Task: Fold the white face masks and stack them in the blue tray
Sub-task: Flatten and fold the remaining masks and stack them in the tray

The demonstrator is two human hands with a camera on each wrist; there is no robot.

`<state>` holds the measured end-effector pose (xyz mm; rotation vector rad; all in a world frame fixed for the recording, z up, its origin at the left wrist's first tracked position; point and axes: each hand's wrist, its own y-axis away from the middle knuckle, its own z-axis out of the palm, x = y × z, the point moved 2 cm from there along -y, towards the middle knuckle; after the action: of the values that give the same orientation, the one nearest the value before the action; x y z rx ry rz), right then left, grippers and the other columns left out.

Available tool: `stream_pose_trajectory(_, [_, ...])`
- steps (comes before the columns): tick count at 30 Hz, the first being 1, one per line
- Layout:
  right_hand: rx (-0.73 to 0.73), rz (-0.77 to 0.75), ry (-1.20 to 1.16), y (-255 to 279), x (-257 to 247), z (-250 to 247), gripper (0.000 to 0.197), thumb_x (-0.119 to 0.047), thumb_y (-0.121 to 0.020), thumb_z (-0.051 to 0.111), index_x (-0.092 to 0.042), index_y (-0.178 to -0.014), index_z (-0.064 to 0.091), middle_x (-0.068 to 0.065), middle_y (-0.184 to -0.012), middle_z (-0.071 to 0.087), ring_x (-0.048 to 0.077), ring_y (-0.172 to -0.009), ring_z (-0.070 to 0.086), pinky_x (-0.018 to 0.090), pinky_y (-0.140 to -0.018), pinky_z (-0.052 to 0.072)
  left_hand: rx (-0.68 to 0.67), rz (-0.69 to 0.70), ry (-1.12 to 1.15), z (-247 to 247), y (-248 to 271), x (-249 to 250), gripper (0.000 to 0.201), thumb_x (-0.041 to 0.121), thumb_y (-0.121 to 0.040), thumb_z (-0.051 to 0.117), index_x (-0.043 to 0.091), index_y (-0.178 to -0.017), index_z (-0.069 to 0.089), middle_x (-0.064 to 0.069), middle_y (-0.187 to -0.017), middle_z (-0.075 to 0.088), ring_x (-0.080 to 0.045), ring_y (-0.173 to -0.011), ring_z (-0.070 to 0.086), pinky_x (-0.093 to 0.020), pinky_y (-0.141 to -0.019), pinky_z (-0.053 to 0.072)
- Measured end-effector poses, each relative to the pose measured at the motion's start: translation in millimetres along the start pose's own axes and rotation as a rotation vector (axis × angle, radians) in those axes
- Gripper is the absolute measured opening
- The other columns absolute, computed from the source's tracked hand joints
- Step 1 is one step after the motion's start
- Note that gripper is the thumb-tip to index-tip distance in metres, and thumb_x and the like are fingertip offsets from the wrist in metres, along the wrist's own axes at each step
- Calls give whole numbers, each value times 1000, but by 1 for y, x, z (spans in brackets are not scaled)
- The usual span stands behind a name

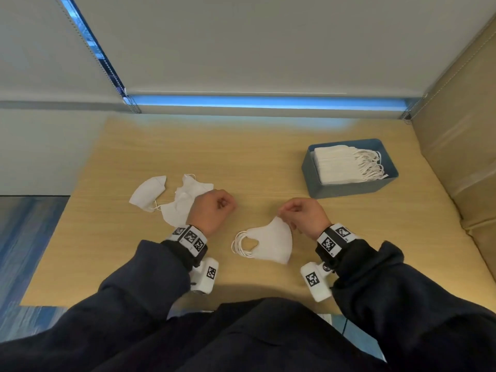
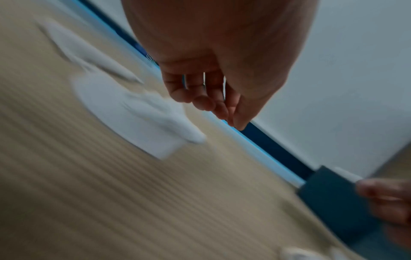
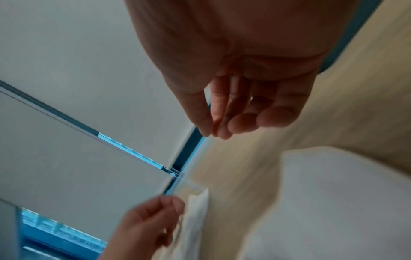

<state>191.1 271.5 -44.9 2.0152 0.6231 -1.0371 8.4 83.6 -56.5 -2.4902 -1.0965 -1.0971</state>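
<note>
A folded white mask (image 1: pixel 268 242) lies on the wooden table (image 1: pixel 255 162) near me, its ear loops to the left. My right hand (image 1: pixel 300 213) hovers at the mask's top corner. In the right wrist view the right hand (image 3: pixel 213 130) has its thumb tip against its fingertips, nothing shows between them, and the mask (image 3: pixel 333 193) lies apart from them. My left hand (image 1: pixel 214 208) hangs loosely curled and holds nothing, just right of two unfolded masks (image 1: pixel 185 202) (image 1: pixel 149 193). The blue tray (image 1: pixel 349 187) at the right holds a stack of folded masks (image 1: pixel 338 163).
The table ends at a window sill and blinds (image 1: pixel 241 49) at the back. A tan padded wall (image 1: pixel 461 162) rises along the right side. Carpet (image 1: pixel 26 237) lies beyond the table's left edge. The wrist views are motion-blurred; the tray (image 2: pixel 333 202) shows in the left one.
</note>
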Motion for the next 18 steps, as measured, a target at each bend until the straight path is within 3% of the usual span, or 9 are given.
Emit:
stream_pose_trajectory(3, [-43, 2, -95, -14, -37, 17, 2, -6, -89, 72, -7, -87, 72, 3, -69, 68, 12, -50, 56, 24, -44, 44, 111, -109, -133, -50, 4, -45, 5, 28, -87, 75, 26, -85, 72, 9, -80, 68, -15, -76, 65, -30, -70, 50])
stream_pose_trajectory(8, [-197, 39, -43, -51, -82, 90, 8, -11, -87, 71, -11, -95, 73, 5, -83, 74, 17, -68, 68, 30, -52, 53, -26, -188, -342, -76, 38, -94, 20, 50, -79, 78, 33, -85, 70, 16, -86, 66, -11, -81, 66, -31, -75, 54])
stream_pose_trajectory(11, [-235, 112, 123, -71, -96, 141, 11, -18, -91, 69, -14, -100, 70, 9, -93, 70, 23, -77, 68, 34, -57, 57, -63, -126, -378, -77, 54, -108, 29, 55, -76, 78, 35, -96, 74, 20, -101, 66, -8, -92, 63, -32, -81, 54])
stream_pose_trajectory(13, [-202, 63, 413, -80, -102, 164, 38, -31, -92, 69, -6, -120, 62, 11, -104, 66, 31, -95, 68, 41, -76, 58, -79, -50, -418, -78, 57, -112, 23, 48, -82, 76, 33, -99, 76, 16, -104, 68, -12, -98, 63, -33, -82, 53])
stream_pose_trajectory(15, [-168, 6, 591, -87, -103, 180, 53, -38, -92, 69, -8, -131, 49, 11, -117, 61, 33, -106, 64, 40, -84, 55, -107, 32, -472, -80, 58, -114, 15, 41, -86, 74, 28, -93, 77, 9, -99, 69, -18, -97, 63, -35, -79, 53])
stream_pose_trajectory(17, [-174, -46, 695, -90, -101, 193, 47, -37, -89, 71, -13, -125, 54, 10, -120, 56, 33, -105, 63, 41, -86, 55, -79, 134, -500, -82, 60, -117, 13, 35, -84, 76, 22, -84, 76, 3, -92, 69, -24, -91, 63, -37, -74, 53])
stream_pose_trajectory(18, [-178, -68, 731, -91, -100, 198, 34, -34, -88, 71, -15, -114, 61, 10, -119, 56, 32, -102, 63, 40, -86, 55, -66, 157, -480, -83, 61, -121, 13, 32, -83, 76, 19, -81, 75, 2, -90, 68, -25, -87, 63, -37, -73, 52])
